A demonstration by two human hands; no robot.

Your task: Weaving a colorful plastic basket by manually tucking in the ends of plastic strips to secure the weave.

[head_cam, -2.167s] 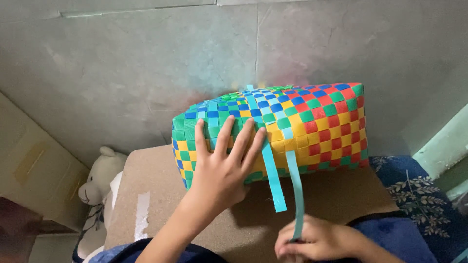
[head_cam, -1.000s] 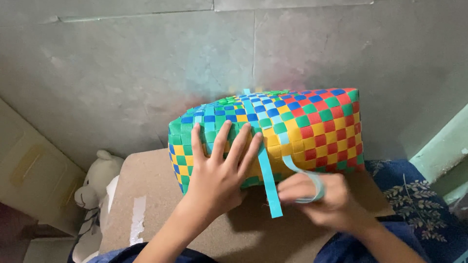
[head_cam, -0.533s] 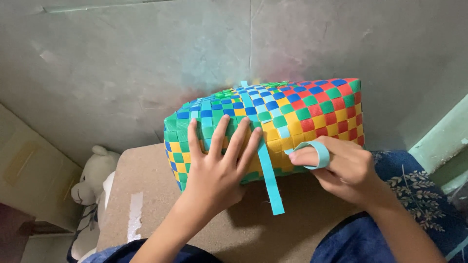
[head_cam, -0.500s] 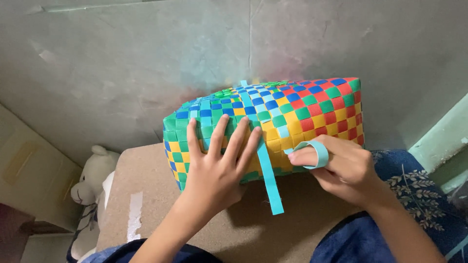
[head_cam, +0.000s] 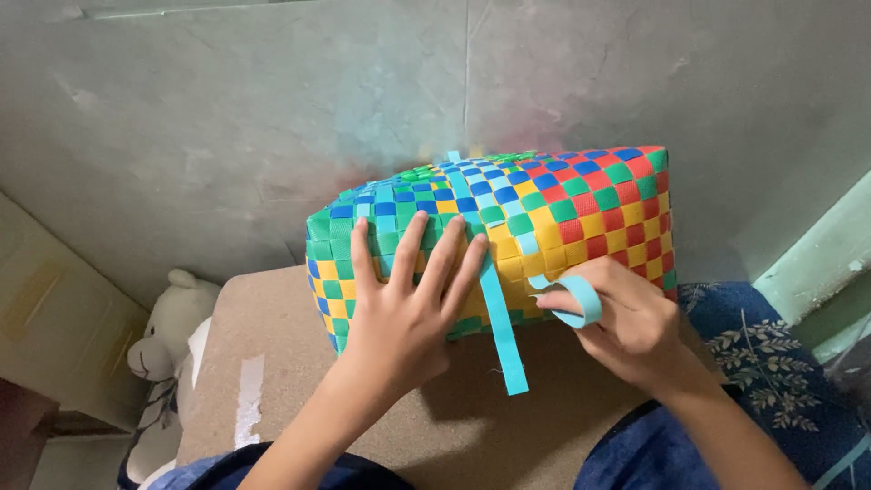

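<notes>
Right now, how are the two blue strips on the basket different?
The long strip hangs straight down loose past the basket onto the board; no hand holds it. The looped strip is curled into a ring and pinched by the right hand. Both are light blue and come out of the weave.

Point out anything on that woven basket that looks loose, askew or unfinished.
Two light blue strips are not woven in. One loose strip hangs free off the woven basket onto the board, beside the flat left hand. The right hand bends the curled strip into a loop against the basket's side.
</notes>
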